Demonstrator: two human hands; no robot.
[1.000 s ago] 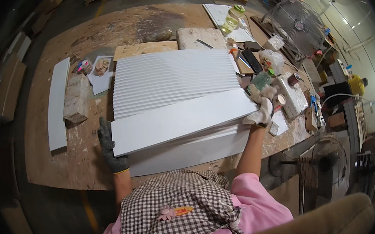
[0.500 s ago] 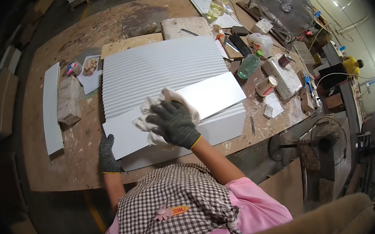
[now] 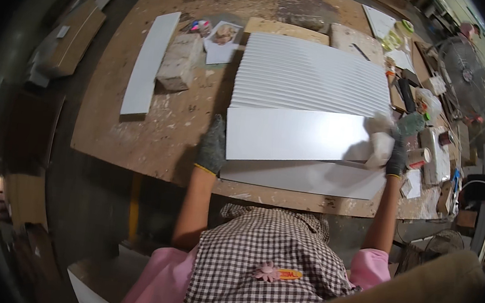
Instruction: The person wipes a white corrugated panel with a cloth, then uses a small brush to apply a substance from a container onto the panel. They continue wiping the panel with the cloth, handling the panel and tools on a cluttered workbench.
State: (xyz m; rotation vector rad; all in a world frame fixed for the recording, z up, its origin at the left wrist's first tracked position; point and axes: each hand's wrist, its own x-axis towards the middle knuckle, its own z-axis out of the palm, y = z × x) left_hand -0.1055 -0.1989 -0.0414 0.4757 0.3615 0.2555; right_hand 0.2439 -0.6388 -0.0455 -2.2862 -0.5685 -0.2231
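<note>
From my remote seat, the far left of the view drops into shadow, and I cannot make out what is stacked there beyond brownish boards. On the table [image 3: 156, 137], a narrow white strip [image 3: 149, 63] lies with its long axis running away from me, and a pale block [image 3: 177, 61] sits just beside it.

My left hand [image 3: 212, 146], in a dark glove, rests flat at the left end of the smooth white panel [image 3: 296, 137]; the fingers look laid out against the panel's edge, but I cannot tell whether they curl under it. The panel lies flat in the middle of the table, its long axis running left to right, its ends pointing to my two hands. It overlaps the near edge of a ribbed white sheet [image 3: 311, 74] beyond it and covers most of another white panel [image 3: 310, 178] nearer me, so that only a lower band of that one shows.

My right hand [image 3: 395, 156], also gloved, is closed around a crumpled white cloth [image 3: 379, 142] pressed on the panel's right end; the cloth hides the panel's corner. Past it, the clutter at the table's right edge is too small and bent by the lens to sort, apart from a wire-guarded fan [image 3: 462, 56].
</note>
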